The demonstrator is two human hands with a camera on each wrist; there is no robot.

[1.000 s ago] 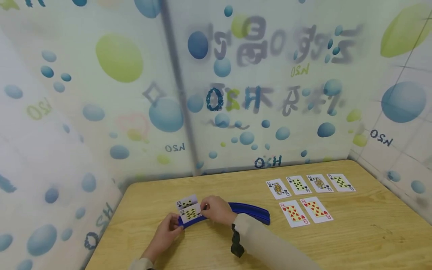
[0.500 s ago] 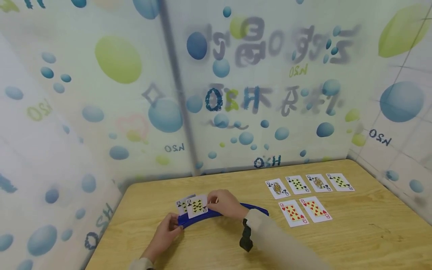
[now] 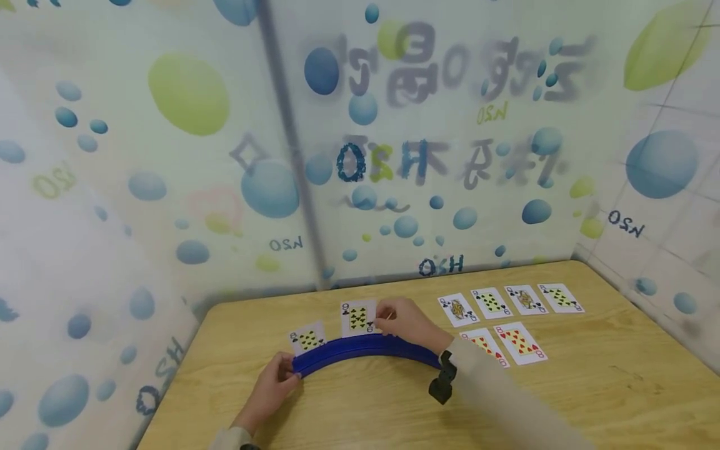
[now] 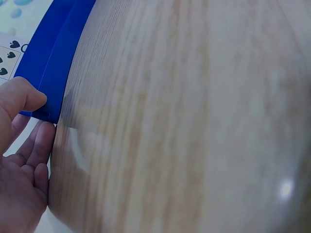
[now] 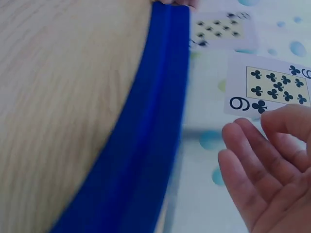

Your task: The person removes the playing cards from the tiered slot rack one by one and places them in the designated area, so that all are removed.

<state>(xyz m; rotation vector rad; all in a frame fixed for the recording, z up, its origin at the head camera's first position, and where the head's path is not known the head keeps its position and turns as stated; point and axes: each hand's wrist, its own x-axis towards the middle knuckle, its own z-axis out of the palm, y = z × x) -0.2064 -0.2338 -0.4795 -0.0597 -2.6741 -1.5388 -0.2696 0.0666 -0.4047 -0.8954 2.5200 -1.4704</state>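
Note:
A long curved blue card holder (image 3: 360, 345) lies on the table, bowed away from me. My left hand (image 3: 272, 386) grips its left end; in the left wrist view the thumb (image 4: 30, 97) presses on top of the holder. The eight of spades (image 3: 308, 339) stands in the holder near that end, leaning back. My right hand (image 3: 409, 322) pinches the nine of clubs (image 3: 358, 317) by its right edge. The card is upright, face towards me, its lower edge close over the holder's middle. In the right wrist view, the other fingers (image 5: 252, 160) of that hand are extended.
Face up at the table's (image 3: 613, 369) back right lie several black cards in a row, including a queen (image 3: 457, 310) and a nine (image 3: 491, 303). Below them lie the eight of hearts (image 3: 520, 343) and another red card (image 3: 485, 345), partly covered by my right sleeve. A patterned curtain (image 3: 394, 125) rises behind the table.
My right hand has carried the nine of clubs rightward, from in front of the eight of spades to the holder's middle, uncovering the eight. The left hand keeps its grip on the holder's end.

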